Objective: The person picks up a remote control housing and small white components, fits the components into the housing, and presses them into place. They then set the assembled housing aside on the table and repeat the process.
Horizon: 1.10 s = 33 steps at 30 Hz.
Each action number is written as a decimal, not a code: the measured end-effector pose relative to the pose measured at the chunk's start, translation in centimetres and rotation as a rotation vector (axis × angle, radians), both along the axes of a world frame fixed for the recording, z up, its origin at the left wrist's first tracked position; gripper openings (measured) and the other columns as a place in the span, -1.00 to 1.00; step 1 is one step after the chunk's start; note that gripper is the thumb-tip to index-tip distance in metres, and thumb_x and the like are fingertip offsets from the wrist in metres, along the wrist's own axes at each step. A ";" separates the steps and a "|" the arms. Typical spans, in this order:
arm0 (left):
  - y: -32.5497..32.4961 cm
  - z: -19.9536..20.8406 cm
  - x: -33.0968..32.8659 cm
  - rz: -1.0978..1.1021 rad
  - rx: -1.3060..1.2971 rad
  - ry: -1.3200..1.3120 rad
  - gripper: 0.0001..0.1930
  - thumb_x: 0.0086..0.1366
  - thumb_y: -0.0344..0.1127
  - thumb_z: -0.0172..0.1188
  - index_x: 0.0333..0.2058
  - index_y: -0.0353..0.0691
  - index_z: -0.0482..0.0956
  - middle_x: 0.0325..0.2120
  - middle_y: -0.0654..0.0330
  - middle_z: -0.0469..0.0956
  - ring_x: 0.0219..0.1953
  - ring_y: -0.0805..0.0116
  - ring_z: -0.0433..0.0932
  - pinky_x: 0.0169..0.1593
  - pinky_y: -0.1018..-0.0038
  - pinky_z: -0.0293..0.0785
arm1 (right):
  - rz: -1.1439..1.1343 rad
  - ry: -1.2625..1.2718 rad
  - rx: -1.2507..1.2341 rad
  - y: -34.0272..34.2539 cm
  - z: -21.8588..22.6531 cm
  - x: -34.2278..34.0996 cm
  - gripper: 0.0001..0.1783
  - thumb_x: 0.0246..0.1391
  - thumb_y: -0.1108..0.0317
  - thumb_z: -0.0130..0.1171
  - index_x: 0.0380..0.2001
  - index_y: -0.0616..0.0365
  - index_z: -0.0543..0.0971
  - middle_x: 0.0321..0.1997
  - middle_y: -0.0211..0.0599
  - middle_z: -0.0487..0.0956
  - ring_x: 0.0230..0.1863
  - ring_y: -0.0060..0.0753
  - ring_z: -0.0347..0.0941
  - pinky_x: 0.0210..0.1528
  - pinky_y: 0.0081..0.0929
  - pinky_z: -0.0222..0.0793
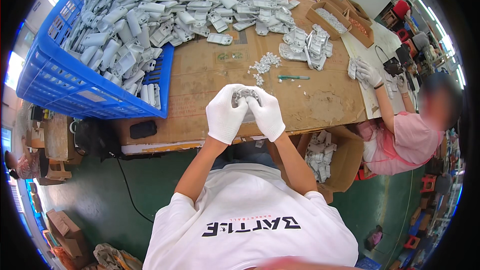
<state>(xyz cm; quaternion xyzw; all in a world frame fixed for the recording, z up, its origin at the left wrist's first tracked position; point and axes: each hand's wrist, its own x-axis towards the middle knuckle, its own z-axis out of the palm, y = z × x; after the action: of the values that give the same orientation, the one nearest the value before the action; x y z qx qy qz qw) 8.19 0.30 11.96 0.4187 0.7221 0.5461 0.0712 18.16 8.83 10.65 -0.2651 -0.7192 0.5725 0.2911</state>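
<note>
Blurred reddish edge [305,264] nearest the camera, too indistinct to identify, with white shirt [250,210] just beyond. Over the near side of the desk [192,85], between gloved left hand [222,115] and gloved right hand [268,114]: pale grey part [243,96]. Gripped on both flanks by the fingers [223,95], with thumbs [256,105] close together across the near face. Judging by this hold, seemingly a step of pressing or prising. Brace both flanks evenly, build thumb pressure gradually, and avoid sharp twisting, likely to crack thin edges. Best worked low over the desk, to catch any loose fragment. Note the appearance of the part: silvery grey and uneven toward the far end, plainer toward the near end; full outline impossible to tell behind the hands. Compare with the heap [150,17] beyond: pale grey pieces, some hollow, some smooth-backed, partly inside a blue crate [85,87].
</note>
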 end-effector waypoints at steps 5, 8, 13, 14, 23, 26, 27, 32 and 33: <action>0.1 0.0 0.1 -0.014 0.002 0.050 -0.79 0.12 -0.50 0.22 -0.23 -0.26 0.59 -0.38 0.09 0.63 -0.34 0.28 0.64 -0.19 0.47 0.53 | -0.043 0.012 0.093 -0.2 0.0 0.4 -0.75 0.16 0.50 0.03 -0.11 0.32 0.56 -0.32 -0.15 0.64 -0.29 -0.55 0.53 -0.18 -0.52 0.43; 0.1 0.1 0.0 -0.036 0.001 0.042 -0.81 0.12 -0.50 0.22 -0.24 -0.26 0.58 -0.39 0.09 0.63 -0.35 0.29 0.64 -0.21 0.47 0.53 | -0.064 -0.036 0.138 -0.4 0.4 0.7 -0.75 0.17 0.50 0.03 -0.11 0.27 0.57 -0.37 -0.09 0.63 -0.36 -0.49 0.55 -0.25 -0.52 0.44; 0.2 -0.2 -0.4 -0.111 0.016 0.102 -0.80 0.11 -0.53 0.21 -0.25 -0.25 0.58 -0.41 0.09 0.62 -0.38 0.29 0.64 -0.23 0.48 0.54 | -0.124 -0.018 0.210 -0.8 0.2 0.8 -0.75 0.18 0.49 0.04 -0.09 0.23 0.57 -0.46 -0.05 0.58 -0.46 -0.46 0.54 -0.35 -0.49 0.42; 0.3 -0.2 -0.4 -0.110 0.015 0.102 -0.80 0.11 -0.53 0.21 -0.25 -0.25 0.58 -0.41 0.09 0.62 -0.38 0.29 0.64 -0.23 0.48 0.54 | -0.122 -0.018 0.210 -1.0 0.0 0.7 -0.75 0.18 0.49 0.04 -0.09 0.23 0.57 -0.46 -0.05 0.58 -0.46 -0.46 0.54 -0.35 -0.49 0.42; 0.4 -0.1 -0.9 -0.166 -0.017 0.027 -0.80 0.08 -0.54 0.22 -0.27 -0.28 0.59 -0.45 0.11 0.60 -0.41 0.39 0.62 -0.26 0.54 0.53 | -0.195 0.000 0.447 -1.1 -1.7 0.5 -0.74 0.17 0.49 0.11 -0.06 0.13 0.54 -0.46 -0.01 0.59 -0.43 -0.04 0.60 -0.42 -0.31 0.47; 0.3 0.0 -1.0 -0.173 -0.043 0.035 -0.82 0.08 -0.54 0.22 -0.29 -0.29 0.60 -0.46 0.12 0.60 -0.41 0.43 0.61 -0.25 0.55 0.53 | -0.217 -0.005 0.495 -1.4 -1.8 0.6 -0.74 0.16 0.49 0.12 -0.06 0.12 0.54 -0.45 -0.02 0.59 -0.43 -0.04 0.60 -0.43 -0.30 0.46; 0.2 0.1 -1.1 -0.194 -0.066 0.011 -0.83 0.09 -0.54 0.23 -0.28 -0.30 0.60 -0.45 0.13 0.61 -0.40 0.45 0.61 -0.25 0.56 0.53 | -0.216 -0.020 0.498 -1.4 -1.9 0.7 -0.74 0.16 0.49 0.12 -0.06 0.12 0.54 -0.45 -0.02 0.59 -0.43 -0.05 0.60 -0.43 -0.30 0.46; 0.1 0.4 -1.0 -0.266 -0.076 -0.122 -0.83 0.11 -0.53 0.23 -0.27 -0.31 0.61 -0.44 0.16 0.62 -0.37 0.54 0.60 -0.23 0.57 0.52 | -0.239 -0.003 0.518 -1.6 -2.1 0.9 -0.72 0.14 0.50 0.13 -0.05 0.13 0.54 -0.45 -0.02 0.59 -0.43 -0.05 0.59 -0.42 -0.31 0.47; 0.1 0.4 -0.8 -0.253 -0.060 -0.122 -0.84 0.12 -0.53 0.23 -0.28 -0.31 0.61 -0.44 0.16 0.62 -0.37 0.55 0.60 -0.23 0.57 0.52 | -0.247 0.026 0.515 -1.7 -2.1 0.9 -0.72 0.14 0.51 0.13 -0.05 0.14 0.54 -0.45 -0.03 0.59 -0.44 -0.05 0.60 -0.42 -0.32 0.47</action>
<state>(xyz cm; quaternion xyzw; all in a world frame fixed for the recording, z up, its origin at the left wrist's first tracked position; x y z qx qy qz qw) 7.38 0.41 12.38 0.4700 0.6739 0.5354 0.1955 19.01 7.17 8.60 -0.2608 -0.7992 0.3347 0.4258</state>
